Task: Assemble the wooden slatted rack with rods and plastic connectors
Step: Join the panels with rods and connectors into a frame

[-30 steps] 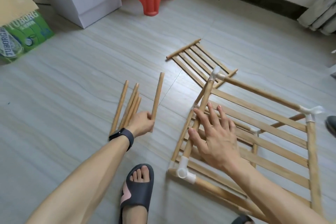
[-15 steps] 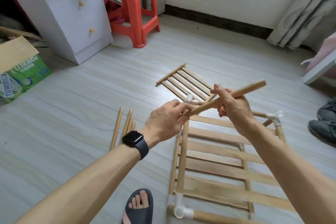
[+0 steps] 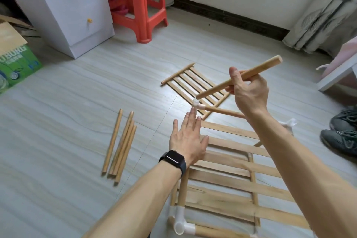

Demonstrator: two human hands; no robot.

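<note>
Rack [image 3: 231,170] is laid flat on the floor [image 3: 67,102], loose rods [image 3: 121,141] left of it. One rod [image 3: 237,79] is gripped above it by the right hand [image 3: 249,91]; the left hand [image 3: 189,141] is held outspread, just beside a white connector [image 3: 197,103].

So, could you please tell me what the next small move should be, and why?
Probably ease the rod down into the white connector: the right hand holds it tilted, lower end just above that connector, and the left hand is open beside it.
</note>
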